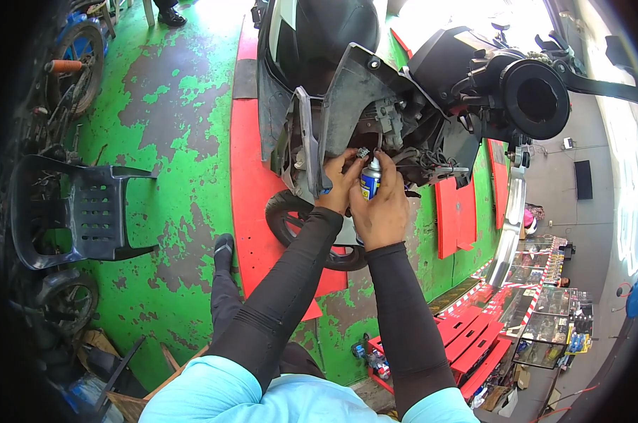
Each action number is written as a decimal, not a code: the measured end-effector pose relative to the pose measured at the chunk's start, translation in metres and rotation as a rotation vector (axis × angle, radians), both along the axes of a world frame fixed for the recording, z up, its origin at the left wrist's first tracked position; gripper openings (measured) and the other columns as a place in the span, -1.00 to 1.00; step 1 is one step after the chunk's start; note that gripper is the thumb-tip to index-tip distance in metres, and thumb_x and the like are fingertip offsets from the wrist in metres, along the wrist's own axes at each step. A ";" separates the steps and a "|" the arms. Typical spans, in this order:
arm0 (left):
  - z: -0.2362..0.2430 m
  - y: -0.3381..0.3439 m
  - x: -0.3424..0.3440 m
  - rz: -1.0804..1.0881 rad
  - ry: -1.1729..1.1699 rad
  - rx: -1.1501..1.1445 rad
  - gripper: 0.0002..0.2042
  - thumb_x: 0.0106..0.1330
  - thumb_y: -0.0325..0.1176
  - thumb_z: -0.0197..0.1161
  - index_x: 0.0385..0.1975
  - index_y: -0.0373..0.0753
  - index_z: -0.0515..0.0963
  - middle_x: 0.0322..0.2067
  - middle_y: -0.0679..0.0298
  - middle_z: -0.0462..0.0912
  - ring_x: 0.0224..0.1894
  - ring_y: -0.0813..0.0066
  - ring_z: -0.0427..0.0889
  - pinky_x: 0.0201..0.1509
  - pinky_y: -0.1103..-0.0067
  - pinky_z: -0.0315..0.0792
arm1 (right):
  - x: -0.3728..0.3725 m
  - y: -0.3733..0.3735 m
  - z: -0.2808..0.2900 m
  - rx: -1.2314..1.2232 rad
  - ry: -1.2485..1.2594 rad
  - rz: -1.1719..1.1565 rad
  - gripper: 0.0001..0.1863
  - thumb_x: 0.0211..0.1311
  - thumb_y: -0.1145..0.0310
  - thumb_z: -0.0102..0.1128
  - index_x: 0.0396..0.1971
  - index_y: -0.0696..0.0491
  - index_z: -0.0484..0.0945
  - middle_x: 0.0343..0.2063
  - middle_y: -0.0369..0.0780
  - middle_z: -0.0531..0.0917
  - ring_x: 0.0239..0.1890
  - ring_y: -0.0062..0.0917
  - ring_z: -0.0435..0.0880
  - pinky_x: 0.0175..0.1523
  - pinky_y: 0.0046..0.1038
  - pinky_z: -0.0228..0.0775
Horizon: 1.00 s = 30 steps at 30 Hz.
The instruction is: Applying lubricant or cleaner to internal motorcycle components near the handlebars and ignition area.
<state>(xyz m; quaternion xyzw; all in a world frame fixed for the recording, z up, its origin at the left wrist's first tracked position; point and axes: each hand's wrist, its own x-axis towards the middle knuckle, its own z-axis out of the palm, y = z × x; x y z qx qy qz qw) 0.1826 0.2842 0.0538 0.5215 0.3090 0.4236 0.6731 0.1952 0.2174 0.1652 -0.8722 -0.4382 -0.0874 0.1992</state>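
My right hand (385, 211) is wrapped round a blue and yellow spray can (369, 185), which stands upright with its white top toward the scooter. Close beside it, my left hand (340, 185) pinches a small silvery part (363, 151) in front of the can's nozzle; its exact kind is too small to tell. Both hands are at the opened front of a scooter (347, 92), where a grey inner panel, wires and metal parts are exposed. Below the hands shows the scooter's front tyre (283, 218).
The scooter stands on a red lift platform (252, 183) over a worn green floor. At left are a dark plastic chair (96, 211) and a motorcycle wheel (79, 67). A red tool cabinet (474, 345) is at lower right, with glass display cases (544, 317) beyond.
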 end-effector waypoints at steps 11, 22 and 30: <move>0.010 0.001 0.001 -0.036 -0.008 -0.070 -0.68 0.36 -0.30 0.26 -0.02 -0.41 0.58 -0.21 0.05 0.70 -0.18 0.37 0.68 -0.05 0.50 0.51 | 0.002 -0.012 -0.001 0.104 -0.065 0.002 -0.40 0.08 0.29 0.35 0.17 -0.01 0.43 -0.16 -0.03 0.59 -0.22 -0.07 0.65 -0.15 -0.18 0.54; 0.024 -0.002 0.001 0.133 0.040 -0.006 -0.77 0.27 -0.39 0.38 -0.16 -0.39 0.65 -0.33 0.09 0.76 -0.30 0.44 0.73 -0.09 0.58 0.52 | -0.030 -0.122 -0.002 0.125 0.117 -0.112 -0.37 0.09 0.39 0.39 0.19 0.14 0.38 -0.06 0.00 0.59 -0.06 -0.23 0.64 0.05 -0.30 0.46; 0.024 -0.001 0.005 0.223 0.121 0.184 -0.73 0.23 -0.42 0.38 -0.08 -0.32 0.64 -0.30 0.08 0.76 -0.26 0.34 0.75 -0.10 0.54 0.52 | -0.051 -0.227 -0.046 0.058 0.292 -0.288 -0.29 0.04 0.39 0.40 0.23 0.11 0.33 0.06 0.01 0.55 0.08 -0.11 0.58 0.19 -0.24 0.39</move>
